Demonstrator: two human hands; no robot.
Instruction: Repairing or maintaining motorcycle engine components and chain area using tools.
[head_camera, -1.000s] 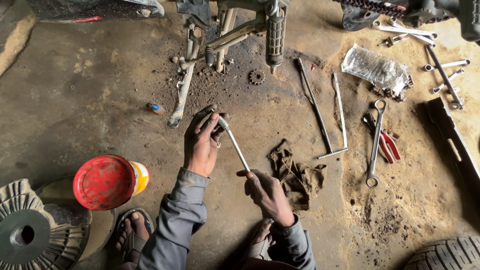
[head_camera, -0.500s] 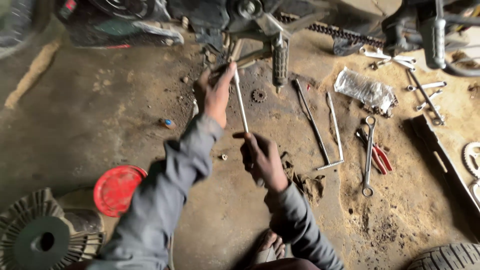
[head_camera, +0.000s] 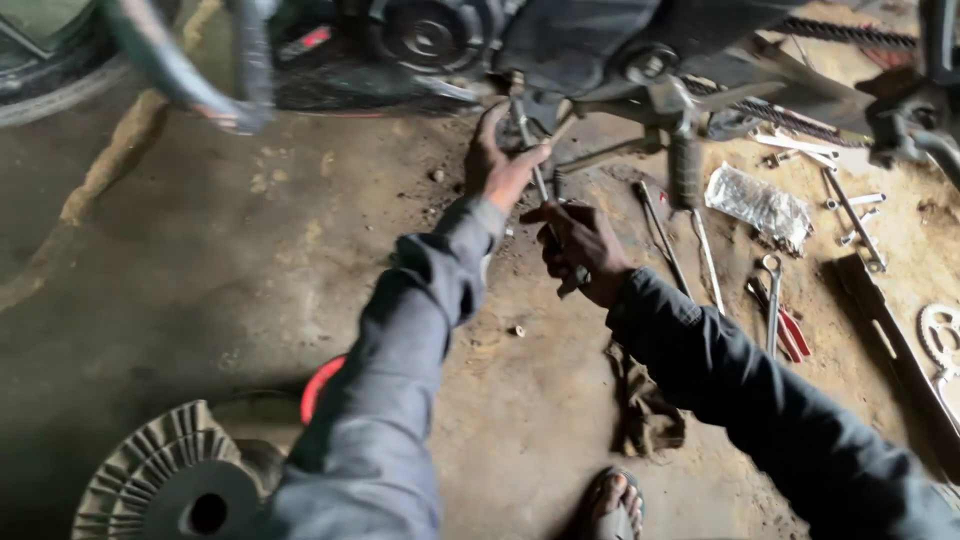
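Upper centre of frame: both hands work a long metal rod tool up against the underside of a motorcycle engine. The left hand is at the top end, fingers curled round the rod's tip where it meets the engine; the right hand, just below and right, is closed tight round the lower shaft or handle. The tool runs up-left between the two hands, its head hidden behind the left fingers; prob. a T-handle socket wrench, but the dim light makes that hard to call.

Judged step: seating the tool on a fastener under the engine, left hand guiding, right hand set to turn. Next move would call for the head squarely on the fastener before any torque, w/ the left hand steadying the tip so it does not slip off.

Right of frame, on the dirt floor: spanners, red-handled pliers, a crumpled plastic bag, loose rods and a sprocket at the right edge. A drive chain shows at upper right. A rag lies lower centre, a sandalled foot at the bottom edge. Lower left: a finned round part and a red lid, mostly hidden by the left sleeve.
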